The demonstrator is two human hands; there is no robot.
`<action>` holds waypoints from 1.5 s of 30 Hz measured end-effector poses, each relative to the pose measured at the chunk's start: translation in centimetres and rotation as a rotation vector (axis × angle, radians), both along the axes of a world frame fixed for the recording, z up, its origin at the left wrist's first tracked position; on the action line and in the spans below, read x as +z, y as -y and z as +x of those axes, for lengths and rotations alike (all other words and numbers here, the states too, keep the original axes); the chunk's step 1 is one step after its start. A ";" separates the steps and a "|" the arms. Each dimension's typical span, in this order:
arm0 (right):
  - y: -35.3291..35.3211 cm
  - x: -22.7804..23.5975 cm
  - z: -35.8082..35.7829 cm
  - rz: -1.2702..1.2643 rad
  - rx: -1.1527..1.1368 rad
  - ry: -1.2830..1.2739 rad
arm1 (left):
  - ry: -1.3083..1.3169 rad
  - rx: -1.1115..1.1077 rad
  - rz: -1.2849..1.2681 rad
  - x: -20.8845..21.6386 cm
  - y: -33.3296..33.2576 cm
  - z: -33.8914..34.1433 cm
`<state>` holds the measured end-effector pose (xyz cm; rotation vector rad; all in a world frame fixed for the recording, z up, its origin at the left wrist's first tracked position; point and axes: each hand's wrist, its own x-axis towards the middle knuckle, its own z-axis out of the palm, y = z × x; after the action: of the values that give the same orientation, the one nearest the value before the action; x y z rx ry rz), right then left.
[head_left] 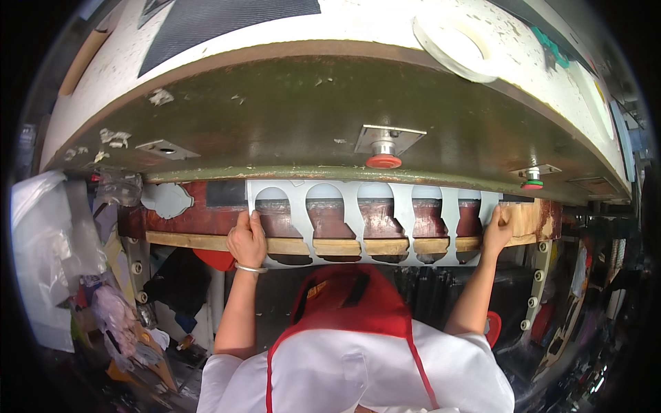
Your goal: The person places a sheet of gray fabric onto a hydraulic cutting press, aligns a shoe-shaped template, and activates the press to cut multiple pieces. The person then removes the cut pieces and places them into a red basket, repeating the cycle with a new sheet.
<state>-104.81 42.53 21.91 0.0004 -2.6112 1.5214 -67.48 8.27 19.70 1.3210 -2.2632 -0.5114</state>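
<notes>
Head view: left hand and right hand grasp opposite ends of cut-out sheet

Left hand: closed, thumb and fingers pinching the left edge of the pale grey sheet; a light-coloured bangle on the wrist. Right hand: curled closed at the right edge, thumb uppermost, gripping the sheet there; some fingertips hidden. Hands well apart, the sheet spanning between them.

Sheet position: lying across the dark red counter, below the green panel. Its lower edge extends past the wooden strip along the counter's front, toward the red apron. Row of large rounded openings, narrow wavy strips between; counter surface and wood visible through them.

Surroundings: a small pale grey piece rests on the counter, left of the sheet and apart from the left hand. On the panel, a red button above the sheet and a red-and-green button above and right of the right hand. White ring at the white top surface's near edge.
</notes>
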 end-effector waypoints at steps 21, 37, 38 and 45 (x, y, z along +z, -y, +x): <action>15.7 0.7 25.1 0.246 0.890 -0.279 | 0.266 0.042 0.245 2.0 -11.0 11.3; 7.0 0.5 21.5 0.191 0.831 -0.298 | 0.111 -0.057 0.109 1.7 -13.7 13.4; 7.4 0.6 20.5 0.199 0.850 -0.277 | 0.131 -0.035 0.119 1.6 -13.2 12.9; 8.7 10.4 3.0 -0.118 -0.006 -0.378 | 0.160 0.052 0.171 0.7 -7.2 7.4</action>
<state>-101.81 33.83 32.28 0.2445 -2.2238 1.5009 -60.04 15.50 20.40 1.5512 -2.3487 -0.6124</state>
